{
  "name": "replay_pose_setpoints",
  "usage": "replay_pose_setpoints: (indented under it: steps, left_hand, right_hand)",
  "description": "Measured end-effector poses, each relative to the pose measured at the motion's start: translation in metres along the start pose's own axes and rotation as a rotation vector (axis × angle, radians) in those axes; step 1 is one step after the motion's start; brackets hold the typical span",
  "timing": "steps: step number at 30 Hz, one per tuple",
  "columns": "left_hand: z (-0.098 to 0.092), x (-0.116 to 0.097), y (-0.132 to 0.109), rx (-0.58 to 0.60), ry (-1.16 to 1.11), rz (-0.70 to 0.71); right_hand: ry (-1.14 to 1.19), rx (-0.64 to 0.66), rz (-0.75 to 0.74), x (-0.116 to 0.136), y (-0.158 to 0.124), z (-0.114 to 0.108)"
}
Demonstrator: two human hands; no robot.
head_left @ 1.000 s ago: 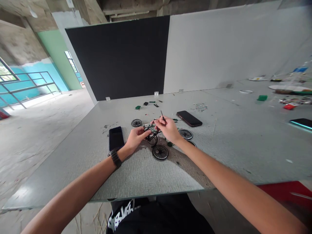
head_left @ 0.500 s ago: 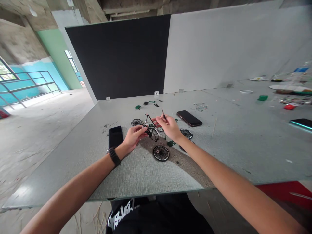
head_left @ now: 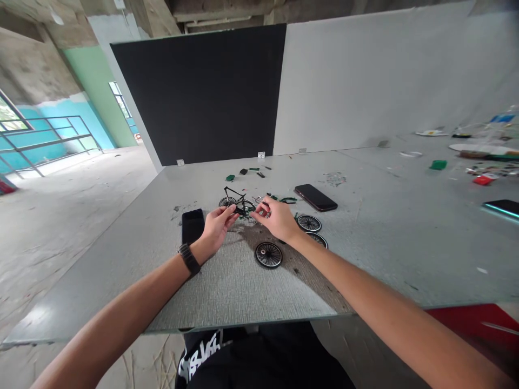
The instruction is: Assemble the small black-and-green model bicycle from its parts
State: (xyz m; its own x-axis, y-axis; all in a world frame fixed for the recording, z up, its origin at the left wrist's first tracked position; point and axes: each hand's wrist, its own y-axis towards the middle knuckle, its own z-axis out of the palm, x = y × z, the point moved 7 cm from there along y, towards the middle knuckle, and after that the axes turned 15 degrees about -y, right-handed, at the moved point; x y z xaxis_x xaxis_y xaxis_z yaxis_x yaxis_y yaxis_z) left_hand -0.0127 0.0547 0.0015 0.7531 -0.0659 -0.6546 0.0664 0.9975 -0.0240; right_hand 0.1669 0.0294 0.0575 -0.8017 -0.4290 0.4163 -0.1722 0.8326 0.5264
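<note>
Head — loose wheels (head_left: 268, 255), 2 phones (head_left: 315, 197) around bicycle frame (head_left: 244, 204)

Grey textured table (head_left: 389, 237) | far edge: black panel (head_left: 203, 97) on the left, white panel (head_left: 344, 86) reaching towards the far right corner | beyond left edge: concrete floor (head_left: 81, 200), metal railing (head_left: 48, 144), blue wall (head_left: 68, 109), green wall (head_left: 95, 89), window (head_left: 10, 114) bright with daylight | overhead: bare concrete ceiling (head_left: 243, 6)

Free lane between left hand (head_left: 218, 225) and near wheel (head_left: 268, 255); phone (head_left: 193, 226) blocks left, 2 wheels (head_left: 309, 223) right.
</note>
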Motion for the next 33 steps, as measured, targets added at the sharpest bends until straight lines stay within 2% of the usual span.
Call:
replay_pose_setpoints:
  steps: [8,15,20,25,33]
  left_hand:
    - [0.005,0.004,-0.004,0.023,-0.025,-0.063]
    - [0.009,0.005,-0.006,0.106,0.008,-0.091]
    - [0.010,0.003,-0.006,0.116,0.038,-0.051]
    - [0.009,0.001,-0.007,0.090,0.058,-0.025]
    - [0.008,0.002,-0.009,0.087,0.089,-0.061]
  right_hand:
    - [0.033,-0.016,0.025,-0.006,0.001,0.001]
    - [0.164,-0.046,0.051,-0.008,0.002,-0.002]
    - [0.179,-0.042,0.063,-0.010,0.003,-0.001]
    - [0.209,-0.010,0.010,-0.005,0.003,-0.002]
    - [0.172,0.006,-0.020,-0.001,0.003,-0.003]
